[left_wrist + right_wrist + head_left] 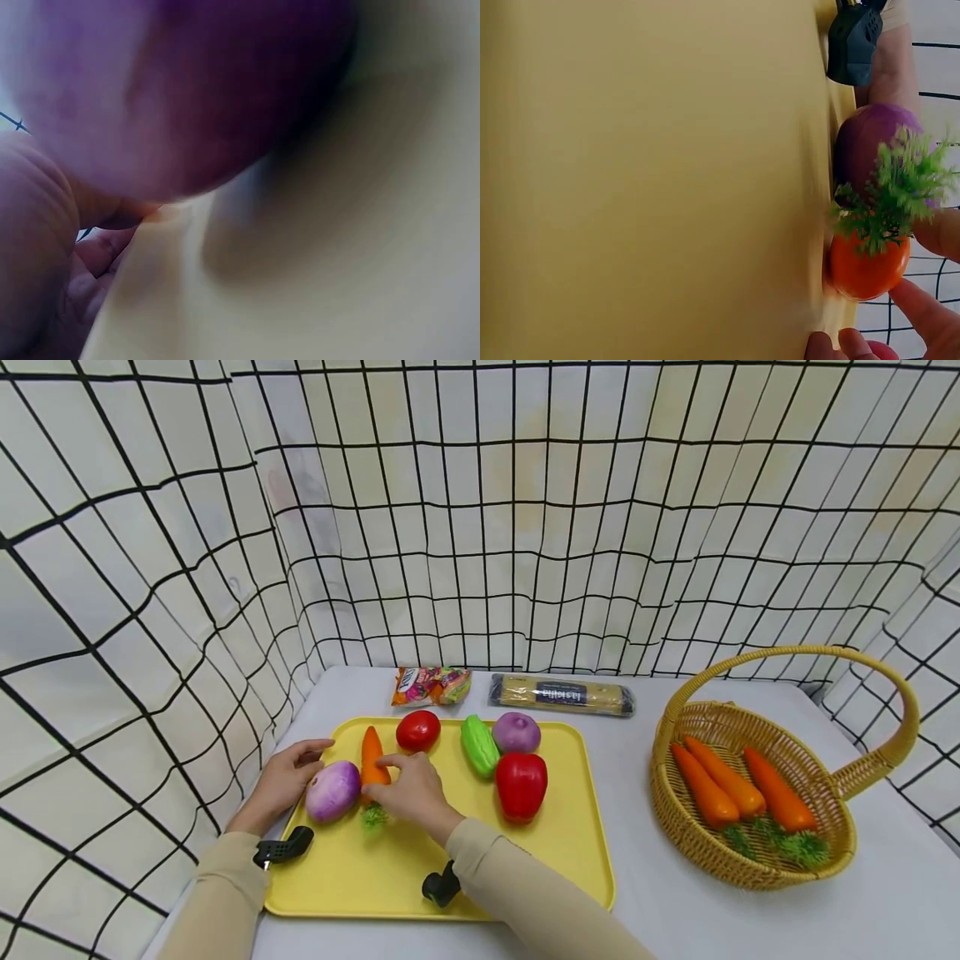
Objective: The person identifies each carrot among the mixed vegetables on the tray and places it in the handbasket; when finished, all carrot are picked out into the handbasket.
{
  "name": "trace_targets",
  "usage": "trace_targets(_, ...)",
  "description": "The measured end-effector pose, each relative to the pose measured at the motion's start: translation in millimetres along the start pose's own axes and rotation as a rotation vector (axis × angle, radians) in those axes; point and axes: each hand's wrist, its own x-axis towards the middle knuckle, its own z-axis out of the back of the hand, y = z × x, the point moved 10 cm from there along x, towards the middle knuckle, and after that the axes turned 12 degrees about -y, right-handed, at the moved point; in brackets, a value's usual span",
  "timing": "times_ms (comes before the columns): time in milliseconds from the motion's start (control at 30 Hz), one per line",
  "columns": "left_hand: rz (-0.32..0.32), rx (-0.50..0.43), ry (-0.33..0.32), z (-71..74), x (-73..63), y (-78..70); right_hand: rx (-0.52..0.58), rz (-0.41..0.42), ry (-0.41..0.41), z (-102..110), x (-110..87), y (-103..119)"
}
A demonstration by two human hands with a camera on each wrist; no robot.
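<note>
In the head view, a toy carrot [372, 756] with a green tuft lies at the left of a yellow tray [360, 877]. My right hand [412, 789] pinches it between thumb and fingers; the carrot's thick end [870, 266] shows between them in the right wrist view. Left of the carrot is a rounded purple-and-white vegetable [333, 791]. My left hand [283, 779] curves loosely along its outer side, fingers pointing toward the tray's far edge. The purple vegetable [172, 90] fills the upper left wrist view, where that hand's contact with it is unclear.
The tray also bears a tomato [418, 731], a green cucumber-like vegetable [479, 747], a purple onion [516, 732] and a red pepper [521, 787]. Behind it lie a colourful snack packet [431, 686] and a pasta packet [562, 695]. A handled wicker basket [667, 810] holds three carrots [723, 777].
</note>
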Motion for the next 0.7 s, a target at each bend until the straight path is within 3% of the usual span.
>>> trace_targets(367, -0.001, -0.029, -0.002, -0.5, 0.5, -1.5, -0.002, 0.049, 0.017, -10, -0.6, 14)
trace_targets(700, 0.007, -0.034, -0.004, -0.9, 0.5, 0.3, -0.029, 0.077, 0.009, -8, -2.8, 11)
